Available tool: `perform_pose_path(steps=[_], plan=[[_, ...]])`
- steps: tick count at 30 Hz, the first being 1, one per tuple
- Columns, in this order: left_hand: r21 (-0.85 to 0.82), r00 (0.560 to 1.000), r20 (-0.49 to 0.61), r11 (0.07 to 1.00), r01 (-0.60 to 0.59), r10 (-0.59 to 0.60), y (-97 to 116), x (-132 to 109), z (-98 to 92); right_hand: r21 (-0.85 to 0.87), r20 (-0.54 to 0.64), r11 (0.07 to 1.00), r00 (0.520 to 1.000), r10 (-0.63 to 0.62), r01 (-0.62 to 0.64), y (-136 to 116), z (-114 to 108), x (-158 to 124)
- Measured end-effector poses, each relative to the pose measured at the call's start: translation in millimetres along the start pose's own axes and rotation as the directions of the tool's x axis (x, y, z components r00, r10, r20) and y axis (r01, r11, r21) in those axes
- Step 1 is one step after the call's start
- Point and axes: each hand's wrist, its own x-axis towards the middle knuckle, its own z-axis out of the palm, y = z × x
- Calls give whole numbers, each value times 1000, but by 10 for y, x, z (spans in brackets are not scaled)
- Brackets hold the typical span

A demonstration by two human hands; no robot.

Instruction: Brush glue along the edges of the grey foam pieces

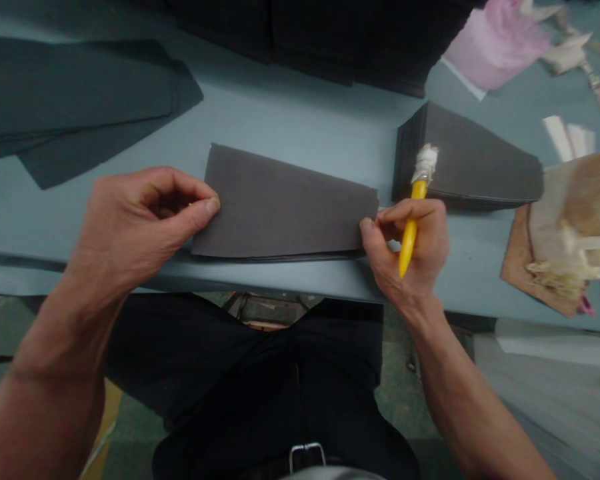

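Observation:
A dark grey tapered sheet (pixel 290 207) lies near the front edge of the table, with more layers showing under its lower edge. Its wide left end is pinched between the thumb and fingers of my left hand (pixel 150 213). At the narrow right end, my right hand (pixel 413 243) grips the corner with thumb and forefinger. A yellow-handled brush (pixel 411 230) is also held in that hand, threaded between the fingers, its whitish caked tip pointing up and away. Just beyond it stands a stack of similar tapered grey sheets (pixel 480 157).
Dark sheets (pixel 80 93) overlap on the left of the pale blue table (pixel 280 100). Tall black stacks (pixel 320 40) line the back. Pink material (pixel 500 43) and scraps lie at the far right. A stained, glue-crusted container (pixel 575 220) sits on a brown board (pixel 517 267).

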Motion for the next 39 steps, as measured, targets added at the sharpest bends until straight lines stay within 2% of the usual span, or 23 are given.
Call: perform_pose_path(steps=[8, 27, 39], plan=[[-10, 999, 34, 1000, -2, 2, -19, 26, 25, -21, 12, 999, 1000, 27, -27, -9, -14, 0], [-42, 997, 82, 999, 4, -1, -36, 30, -2, -59, 7, 998, 1000, -22, 23, -8, -30, 8], [-45, 997, 73, 999, 22, -19, -50, 14, 1, -69, 18, 997, 1000, -25, 26, -14, -47, -8]])
